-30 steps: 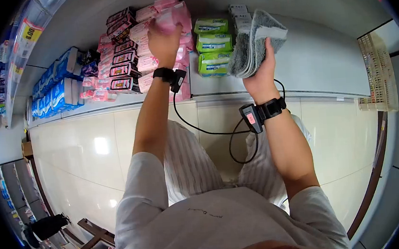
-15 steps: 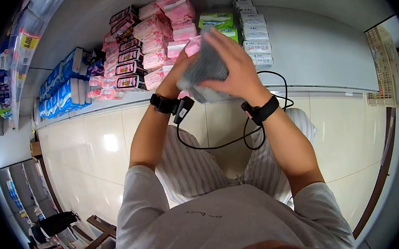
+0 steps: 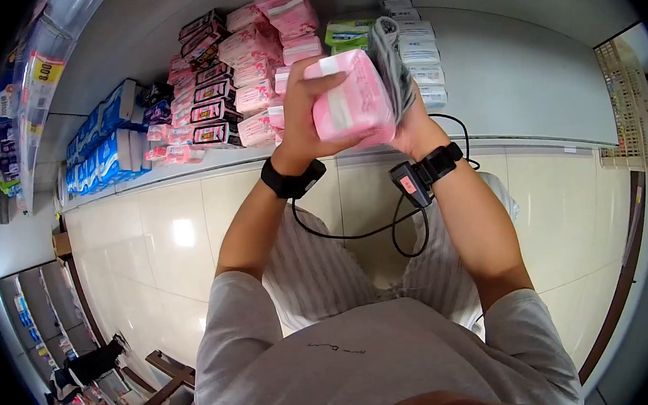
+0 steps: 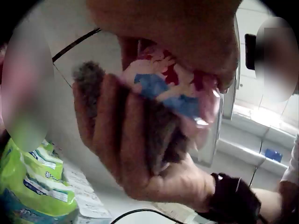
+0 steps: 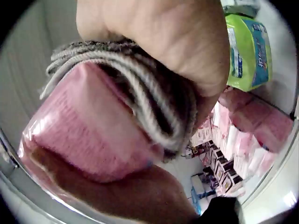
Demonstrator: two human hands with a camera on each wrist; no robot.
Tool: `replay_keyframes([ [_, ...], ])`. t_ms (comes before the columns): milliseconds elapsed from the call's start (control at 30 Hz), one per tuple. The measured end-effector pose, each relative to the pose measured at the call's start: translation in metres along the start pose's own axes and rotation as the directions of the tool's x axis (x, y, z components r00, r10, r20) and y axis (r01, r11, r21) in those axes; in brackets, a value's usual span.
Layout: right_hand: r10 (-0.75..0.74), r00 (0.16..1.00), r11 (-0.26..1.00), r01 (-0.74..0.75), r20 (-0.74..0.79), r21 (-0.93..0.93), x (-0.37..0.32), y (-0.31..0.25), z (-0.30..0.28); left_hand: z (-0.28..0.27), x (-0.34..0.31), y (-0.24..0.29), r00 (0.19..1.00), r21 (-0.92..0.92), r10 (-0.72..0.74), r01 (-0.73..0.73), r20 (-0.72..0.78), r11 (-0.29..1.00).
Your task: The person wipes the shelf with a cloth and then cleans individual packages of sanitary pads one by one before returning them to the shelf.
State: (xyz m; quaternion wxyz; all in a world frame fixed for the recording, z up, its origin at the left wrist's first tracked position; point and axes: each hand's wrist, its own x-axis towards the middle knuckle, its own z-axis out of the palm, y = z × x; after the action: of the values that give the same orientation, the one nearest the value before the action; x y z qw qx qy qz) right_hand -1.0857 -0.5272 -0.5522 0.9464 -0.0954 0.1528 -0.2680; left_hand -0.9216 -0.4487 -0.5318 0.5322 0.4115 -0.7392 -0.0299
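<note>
The left hand (image 3: 303, 111) grips the pack (image 3: 350, 101), fingers curled round its left side. The right hand (image 3: 417, 130) clutches the folded cloth (image 3: 392, 56) and presses it against the pack's right face. The pack therefore sits between the palms, touching both, up before the shelf (image 3: 528, 87). Its long axis seems to run away from the wrists. The left fingertips are hidden and the print is blurred.

Yellow price tag (image 3: 45, 71) on shelf edge: "8.00", faint. Shirt print (image 3: 335, 346), package labels (image 3: 210, 112): unreadable.
</note>
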Motion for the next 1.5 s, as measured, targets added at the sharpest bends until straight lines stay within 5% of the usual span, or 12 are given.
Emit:
replay_keyframes([
  [300,-0.222,0.974,0.975,0.222,-0.045,0.002,0.002,-0.011,-0.001,0.005,-0.003,-0.012,0.971,0.198,0.012,0.036,-0.240,0.980],
  [367,-0.352,0.936,0.934,0.353,-0.030,0.052,-0.004,-0.016,0.007,0.010,-0.002,-0.011,0.737,-0.420,-0.588,0.442,-0.333,0.792],
  [433,-0.398,0.916,0.917,0.396,0.046,0.048,-0.006,-0.018,0.007,0.007,-0.003,-0.026,0.631,-0.659,-0.735,0.448,-0.246,0.605],
  [500,-0.685,0.724,0.622,0.641,0.084,-0.450,-0.003,-0.016,0.004,-0.006,-0.001,-0.031,0.466,-0.900,-0.817,0.413,0.341,-0.140],
  [567,-0.706,0.692,0.427,0.584,0.149,-0.690,-0.010,-0.015,0.008,-0.005,0.001,-0.020,0.376,-0.881,-0.837,0.410,0.398,-0.235],
  [633,-0.476,0.471,-0.669,0.354,0.742,-0.654,-0.011,-0.008,0.015,-0.002,0.002,-0.009,0.291,-0.803,-0.808,0.496,0.513,-0.331],
  [667,-0.458,0.462,-0.694,0.348,0.759,-0.630,-0.010,-0.002,0.015,-0.003,-0.001,-0.012,0.188,-0.724,-0.793,0.565,0.580,-0.395],
  [833,-0.531,0.563,-0.431,0.464,0.633,-0.774,-0.005,-0.006,0.004,-0.022,-0.004,-0.031,0.354,-0.714,-0.777,0.679,0.521,-0.170],
  [967,-0.744,0.558,-0.176,0.368,0.368,-0.913,0.004,-0.008,-0.010,-0.038,0.006,-0.037,0.580,-0.289,-0.767,0.711,-0.273,0.641],
  [1033,-0.826,0.497,-0.098,0.339,0.267,-0.936,0.009,-0.010,-0.013,-0.054,-0.004,-0.045,0.758,0.552,-0.566,0.638,-0.325,0.537],
  [1133,-0.863,0.502,0.170,0.401,0.060,-0.900,0.009,-0.016,-0.011,-0.058,-0.017,-0.046,0.708,0.803,-0.670,0.524,-0.225,0.284],
  [1500,-0.786,0.596,0.472,0.407,-0.164,-0.782,0.022,-0.014,-0.026,-0.046,-0.036,-0.067,0.635,0.824,-0.758,0.503,-0.147,0.262],
])
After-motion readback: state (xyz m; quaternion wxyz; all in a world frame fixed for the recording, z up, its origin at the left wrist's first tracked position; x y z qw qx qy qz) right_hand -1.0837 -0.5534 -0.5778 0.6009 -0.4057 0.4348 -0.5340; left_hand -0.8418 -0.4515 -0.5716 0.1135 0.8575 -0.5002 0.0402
